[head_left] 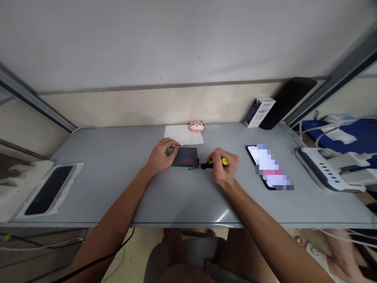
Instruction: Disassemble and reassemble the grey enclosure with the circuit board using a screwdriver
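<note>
My left hand (pixel 161 155) rests on the left end of the small dark box (pixel 185 157), fingers curled over its top-left corner, pressing it to the bench (pixel 118 184). The box sits mid-bench, just in front of a white paper sheet (pixel 184 135). There's an orange patch on its top; I can't read what it is. My right hand (pixel 225 165) is closed around a screwdriver (pixel 212 164) with a yellow-and-black handle. Only the black front part and a bit of yellow at the back show; my fingers hide the rest. The tip sits at the box's right edge, but it's too small to tell whether it touches. A thin dark bit lies at the box's near-right corner; I can't make it out.

A small orange animal-shaped object (pixel 196 126) sits at the back by the paper. The phone (pixel 266 167) to the right lies flat, its screen pixelated. A carton (pixel 259 112) and a dark cylinder (pixel 287 101) are at the back right, well apart from my hands. A white unit with blue lights (pixel 322 169) at the far right is partly cut off. A dark tray (pixel 48 192) at the left is blurred.
</note>
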`<action>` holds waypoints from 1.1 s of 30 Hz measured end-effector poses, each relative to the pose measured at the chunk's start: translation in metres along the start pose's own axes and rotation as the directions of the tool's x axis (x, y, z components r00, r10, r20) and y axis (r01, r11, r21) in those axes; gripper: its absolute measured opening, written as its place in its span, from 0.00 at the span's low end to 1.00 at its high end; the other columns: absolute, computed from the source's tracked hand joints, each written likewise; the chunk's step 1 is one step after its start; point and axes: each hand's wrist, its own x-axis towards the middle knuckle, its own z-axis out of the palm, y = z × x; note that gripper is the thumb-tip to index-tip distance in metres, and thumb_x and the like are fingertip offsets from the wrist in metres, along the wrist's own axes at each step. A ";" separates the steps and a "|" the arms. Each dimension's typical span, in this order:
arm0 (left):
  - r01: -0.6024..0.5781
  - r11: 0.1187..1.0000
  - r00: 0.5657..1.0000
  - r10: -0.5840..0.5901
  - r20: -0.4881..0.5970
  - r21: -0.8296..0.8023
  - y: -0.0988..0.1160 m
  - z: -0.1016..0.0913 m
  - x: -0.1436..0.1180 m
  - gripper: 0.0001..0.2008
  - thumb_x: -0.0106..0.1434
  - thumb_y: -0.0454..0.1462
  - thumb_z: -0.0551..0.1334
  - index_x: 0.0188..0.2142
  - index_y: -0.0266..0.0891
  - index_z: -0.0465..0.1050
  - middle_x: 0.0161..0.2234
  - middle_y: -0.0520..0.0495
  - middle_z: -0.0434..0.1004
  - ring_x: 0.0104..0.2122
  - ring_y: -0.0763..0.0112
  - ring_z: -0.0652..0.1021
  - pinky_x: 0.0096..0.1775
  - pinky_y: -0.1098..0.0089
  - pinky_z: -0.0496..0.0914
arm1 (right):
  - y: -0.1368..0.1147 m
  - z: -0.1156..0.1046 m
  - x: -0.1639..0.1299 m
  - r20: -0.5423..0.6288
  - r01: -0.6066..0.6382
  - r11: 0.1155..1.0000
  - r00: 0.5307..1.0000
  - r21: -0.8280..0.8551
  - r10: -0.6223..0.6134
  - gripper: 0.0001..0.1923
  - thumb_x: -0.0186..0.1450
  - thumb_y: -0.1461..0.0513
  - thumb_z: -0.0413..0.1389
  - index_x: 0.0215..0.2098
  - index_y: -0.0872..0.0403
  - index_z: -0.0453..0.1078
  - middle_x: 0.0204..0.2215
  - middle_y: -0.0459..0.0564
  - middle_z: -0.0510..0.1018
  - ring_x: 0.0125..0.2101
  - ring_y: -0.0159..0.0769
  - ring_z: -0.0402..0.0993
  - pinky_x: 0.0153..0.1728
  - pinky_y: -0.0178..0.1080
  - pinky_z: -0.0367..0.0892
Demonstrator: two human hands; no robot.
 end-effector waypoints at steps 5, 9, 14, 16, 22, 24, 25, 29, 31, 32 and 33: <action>-0.204 0.977 0.971 0.195 0.138 0.054 0.014 -0.005 -0.004 0.13 0.72 0.37 0.59 0.53 0.41 0.76 0.56 0.39 0.81 0.57 0.56 0.79 0.60 0.52 0.73 | 0.007 -0.005 0.003 -0.092 -0.010 0.997 0.996 -0.076 0.003 0.23 0.69 0.63 0.49 0.15 0.51 0.65 0.12 0.43 0.68 0.14 0.28 0.62 0.19 0.36 0.55; -0.275 0.959 0.933 0.250 0.258 0.065 0.023 -0.001 -0.006 0.15 0.70 0.36 0.61 0.55 0.42 0.76 0.58 0.40 0.80 0.58 0.54 0.78 0.60 0.51 0.72 | 0.010 -0.005 0.004 -0.115 -0.011 0.997 0.993 -0.077 0.002 0.23 0.70 0.64 0.48 0.16 0.52 0.66 0.12 0.43 0.69 0.14 0.28 0.63 0.19 0.35 0.55; -0.291 0.952 0.924 0.256 0.283 0.092 0.023 0.003 -0.006 0.14 0.70 0.35 0.63 0.53 0.44 0.79 0.59 0.41 0.79 0.59 0.53 0.78 0.60 0.51 0.71 | 0.009 -0.004 0.003 -0.148 -0.012 0.999 0.989 -0.053 0.004 0.23 0.70 0.65 0.49 0.16 0.52 0.66 0.12 0.43 0.69 0.14 0.27 0.63 0.18 0.35 0.54; -0.279 0.954 0.932 0.242 0.271 0.109 0.022 0.003 -0.006 0.13 0.70 0.36 0.63 0.53 0.44 0.80 0.58 0.41 0.79 0.58 0.54 0.78 0.60 0.51 0.72 | 0.009 -0.004 0.002 -0.147 -0.013 0.999 0.989 -0.046 0.006 0.23 0.70 0.65 0.49 0.17 0.52 0.67 0.13 0.43 0.70 0.15 0.28 0.64 0.18 0.35 0.54; -0.276 0.954 0.936 0.240 0.257 0.118 0.022 0.003 -0.008 0.13 0.69 0.36 0.64 0.52 0.44 0.79 0.57 0.40 0.80 0.57 0.53 0.79 0.58 0.51 0.73 | 0.008 -0.004 0.002 -0.111 0.051 0.994 0.992 -0.096 -0.061 0.25 0.71 0.63 0.48 0.16 0.51 0.67 0.12 0.44 0.69 0.13 0.29 0.63 0.18 0.37 0.55; -0.272 0.955 0.936 0.235 0.261 0.116 0.023 0.003 -0.008 0.13 0.69 0.35 0.64 0.52 0.44 0.79 0.58 0.41 0.80 0.57 0.54 0.79 0.58 0.52 0.73 | 0.008 -0.005 0.003 -0.135 0.039 0.994 0.989 -0.103 -0.053 0.25 0.72 0.62 0.48 0.16 0.51 0.67 0.12 0.44 0.69 0.14 0.29 0.62 0.17 0.38 0.54; -0.269 0.956 0.936 0.231 0.264 0.115 0.024 0.002 -0.008 0.13 0.69 0.35 0.64 0.52 0.45 0.79 0.58 0.41 0.79 0.58 0.54 0.79 0.59 0.52 0.73 | 0.008 -0.005 0.003 -0.146 0.022 0.995 0.989 -0.102 -0.037 0.25 0.72 0.62 0.48 0.16 0.51 0.67 0.13 0.45 0.70 0.14 0.29 0.63 0.17 0.38 0.54; -0.267 0.957 0.934 0.227 0.277 0.117 0.025 0.001 -0.008 0.13 0.69 0.35 0.63 0.52 0.44 0.79 0.59 0.41 0.79 0.59 0.54 0.78 0.60 0.52 0.72 | 0.008 -0.006 0.004 -0.122 -0.019 0.995 0.993 -0.097 0.007 0.25 0.72 0.63 0.48 0.17 0.51 0.68 0.13 0.44 0.71 0.15 0.29 0.65 0.19 0.37 0.56; -0.276 0.954 0.929 0.235 0.285 0.115 0.025 0.002 -0.008 0.14 0.69 0.35 0.63 0.53 0.44 0.79 0.59 0.41 0.79 0.59 0.54 0.78 0.60 0.52 0.72 | 0.007 -0.006 0.004 -0.102 -0.011 0.995 0.995 -0.102 0.001 0.24 0.71 0.63 0.49 0.17 0.51 0.68 0.13 0.44 0.71 0.15 0.29 0.65 0.19 0.37 0.56; -0.281 0.953 0.928 0.240 0.286 0.112 0.024 0.002 -0.008 0.14 0.69 0.35 0.63 0.53 0.44 0.79 0.59 0.41 0.79 0.59 0.54 0.78 0.60 0.51 0.72 | 0.007 -0.006 0.003 -0.101 -0.009 0.995 0.995 -0.101 -0.002 0.24 0.71 0.63 0.50 0.16 0.51 0.68 0.13 0.44 0.70 0.15 0.29 0.64 0.19 0.37 0.56; -0.285 0.952 0.927 0.245 0.284 0.109 0.024 0.002 -0.008 0.14 0.69 0.35 0.63 0.53 0.44 0.79 0.59 0.40 0.79 0.59 0.54 0.78 0.60 0.51 0.71 | 0.008 -0.006 0.003 -0.104 -0.011 0.995 0.995 -0.099 0.001 0.24 0.71 0.63 0.50 0.16 0.52 0.69 0.13 0.44 0.70 0.15 0.28 0.64 0.19 0.36 0.55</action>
